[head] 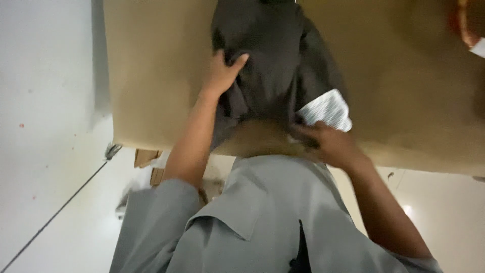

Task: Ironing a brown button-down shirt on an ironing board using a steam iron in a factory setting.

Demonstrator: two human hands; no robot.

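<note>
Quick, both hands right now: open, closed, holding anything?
Left hand: open, palm pressed flat on the dark garment.
Right hand: at the garment's lower edge beside a white patterned tag; too blurred to tell whether its fingers grip.

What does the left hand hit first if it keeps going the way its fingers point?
The left hand already rests on the dark grey garment; going up and right it likely meets only more of its folds. Depth unclear.
</note>
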